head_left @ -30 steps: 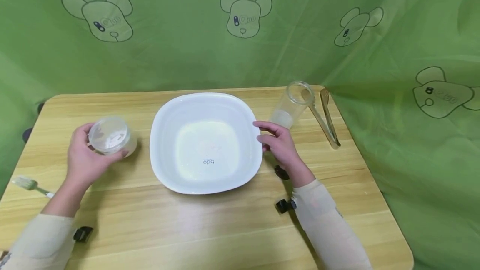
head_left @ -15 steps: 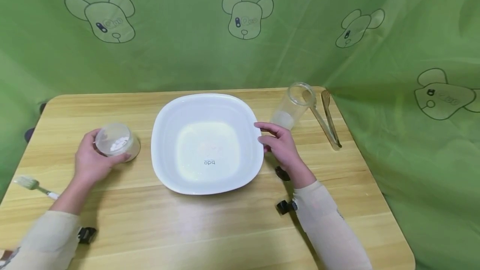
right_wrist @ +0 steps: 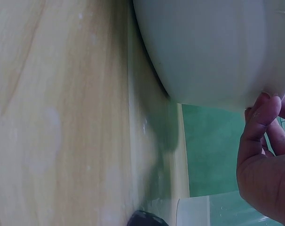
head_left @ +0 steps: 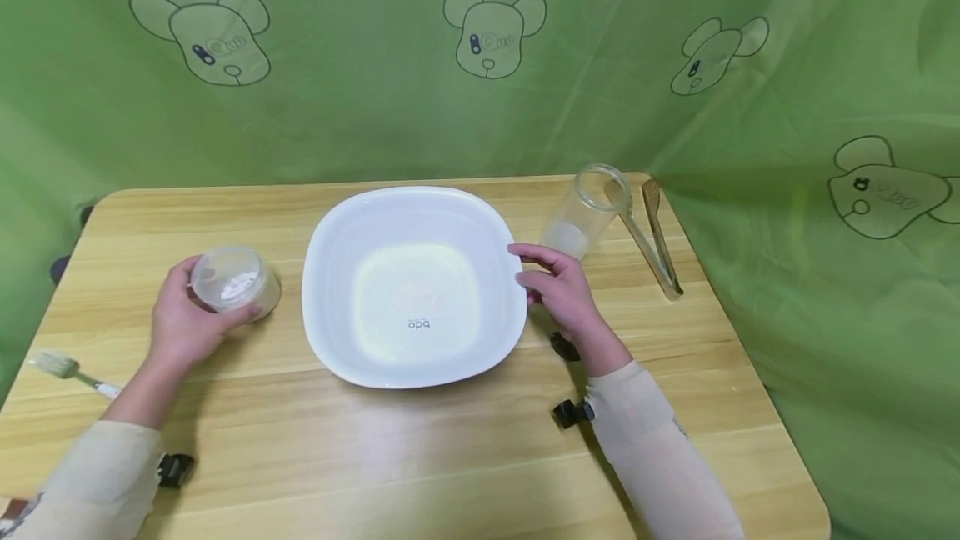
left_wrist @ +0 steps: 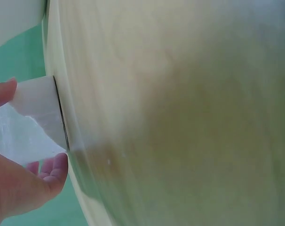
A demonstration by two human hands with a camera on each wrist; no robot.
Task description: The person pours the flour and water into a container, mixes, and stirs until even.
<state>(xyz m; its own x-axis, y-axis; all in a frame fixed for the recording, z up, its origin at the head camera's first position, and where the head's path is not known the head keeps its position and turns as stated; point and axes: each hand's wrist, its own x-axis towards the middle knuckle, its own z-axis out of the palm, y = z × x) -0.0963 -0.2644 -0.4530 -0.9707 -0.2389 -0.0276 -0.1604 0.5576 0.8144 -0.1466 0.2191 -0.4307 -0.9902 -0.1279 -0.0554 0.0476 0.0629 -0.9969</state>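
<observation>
From where I stand, the person's left hand (head_left: 183,319) is curved round a small clear jar (head_left: 236,282) on the left side of the table (head_left: 375,457), thumb on the near side and fingers on the far side, opened only as wide as the jar itself. There is something white inside the jar, and from the left wrist it shows as a sloping bank. Its base is down at the tabletop; whether a lid covers the top I cannot tell.

The right hand (head_left: 558,286) pinches the right edge of a big white basin (head_left: 420,223), its fingertips nearly closed on the rim. The basin sits in the middle of the table, to the right of the jar and apart from it, with small dark lettering on its floor toward the near side.

Just beyond the right hand is a tall glass (head_left: 577,207) with white stuff in the bottom. To the right of that lie metal tongs (head_left: 662,244), their two arms spread toward the far edge. Over on the left, a brush (head_left: 71,372) with pale green bristles lies near the left forearm. A green curtain (head_left: 360,107) printed with round-eared animal heads hangs behind the table.
</observation>
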